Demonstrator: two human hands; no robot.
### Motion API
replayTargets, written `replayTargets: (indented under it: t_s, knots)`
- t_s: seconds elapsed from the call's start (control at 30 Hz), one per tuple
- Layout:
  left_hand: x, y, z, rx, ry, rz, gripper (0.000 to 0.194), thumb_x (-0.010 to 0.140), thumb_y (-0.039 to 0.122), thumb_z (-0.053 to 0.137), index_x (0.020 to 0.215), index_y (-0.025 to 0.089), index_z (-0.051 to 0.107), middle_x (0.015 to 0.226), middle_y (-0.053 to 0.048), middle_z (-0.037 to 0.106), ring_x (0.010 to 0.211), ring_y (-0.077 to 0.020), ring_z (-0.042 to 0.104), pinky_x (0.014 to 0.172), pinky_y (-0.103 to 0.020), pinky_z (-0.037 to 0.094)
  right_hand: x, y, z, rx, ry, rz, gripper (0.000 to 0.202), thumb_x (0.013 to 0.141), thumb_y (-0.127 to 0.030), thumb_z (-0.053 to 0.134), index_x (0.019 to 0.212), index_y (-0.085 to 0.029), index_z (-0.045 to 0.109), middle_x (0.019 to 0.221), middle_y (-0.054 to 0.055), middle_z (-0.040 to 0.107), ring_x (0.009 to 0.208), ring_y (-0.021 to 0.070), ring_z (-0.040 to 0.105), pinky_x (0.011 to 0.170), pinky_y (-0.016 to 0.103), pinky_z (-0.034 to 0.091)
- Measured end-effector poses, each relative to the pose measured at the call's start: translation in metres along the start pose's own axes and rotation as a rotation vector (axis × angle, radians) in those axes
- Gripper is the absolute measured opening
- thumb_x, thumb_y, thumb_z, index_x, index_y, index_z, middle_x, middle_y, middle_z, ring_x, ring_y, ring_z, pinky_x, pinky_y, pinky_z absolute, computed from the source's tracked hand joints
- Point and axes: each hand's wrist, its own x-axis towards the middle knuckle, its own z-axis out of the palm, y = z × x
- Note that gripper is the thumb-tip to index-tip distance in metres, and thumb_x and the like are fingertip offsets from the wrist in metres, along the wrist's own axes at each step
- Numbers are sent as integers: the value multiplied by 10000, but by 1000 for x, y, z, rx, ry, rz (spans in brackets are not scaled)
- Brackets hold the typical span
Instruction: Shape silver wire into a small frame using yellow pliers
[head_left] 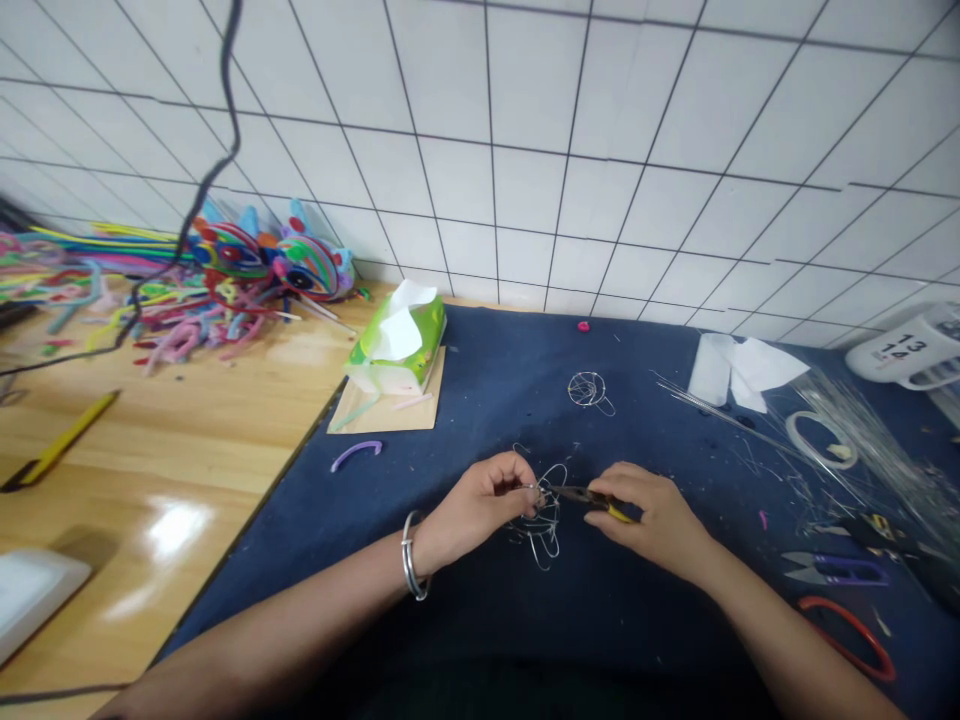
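Near the middle of the dark blue cloth, my left hand (pixel 491 500) is closed, its thumb and fingers pinching a small bent-wire frame (pixel 546 518) with several thin loops. My right hand (pixel 652 510) is closed around yellow-and-black handled pliers (pixel 619 510). The pliers' jaws point left and reach the upper part of the wire frame, beside my left fingertips. Whether the jaws grip a wire is too small to tell. Another round wire piece (pixel 586 389) lies on the cloth farther back.
A green tissue pack (pixel 401 340) sits behind my left hand, with a purple curved piece (pixel 357 453) nearer. Loose wires (pixel 870 450), purple snips (pixel 840 569) and a red-handled tool (pixel 847 640) lie right. Colourful pipe cleaners (pixel 202 320) cover the back left.
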Motion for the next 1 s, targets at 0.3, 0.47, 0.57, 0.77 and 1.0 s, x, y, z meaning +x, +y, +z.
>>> replayTargets:
  t_s: [0.3, 0.47, 0.57, 0.77, 1.0]
  knots:
    - [1, -2, 0, 4, 4, -19, 43, 784, 172, 549, 794, 136, 528, 702, 9, 558, 647, -92, 512, 635, -240, 399, -1, 7, 6, -159, 124, -87, 160, 793, -243, 546, 945, -213, 585, 846, 29, 601, 784, 144, 542, 710, 303, 469]
    - [1, -1, 1, -2, -7, -34, 44, 776, 167, 550, 805, 137, 535, 710, 6, 563, 640, -92, 512, 620, -235, 399, 0, 6, 10, -167, 156, -120, 154, 794, -245, 541, 939, -215, 584, 833, 25, 606, 771, 141, 549, 696, 296, 476]
    - [1, -1, 1, -4, -15, -40, 51, 775, 169, 549, 813, 135, 544, 714, 2, 568, 639, -93, 511, 617, -236, 399, 0, 5, 13, -151, 161, -121, 154, 795, -244, 540, 940, -215, 583, 830, 25, 609, 775, 142, 550, 696, 297, 477]
    - [1, -2, 0, -18, -15, -32, 52, 777, 166, 551, 815, 131, 549, 718, 2, 561, 645, -90, 500, 622, -232, 387, -1, 5, 17, -115, 146, -82, 153, 803, -243, 536, 946, -209, 579, 843, 36, 598, 790, 151, 536, 715, 312, 469]
    - [0, 0, 0, -16, -23, -40, 89, 770, 187, 568, 841, 132, 569, 726, 4, 558, 643, -91, 492, 615, -229, 380, -1, 2, 19, -84, 169, -82, 162, 793, -243, 547, 948, -207, 582, 851, 42, 594, 799, 150, 546, 716, 307, 476]
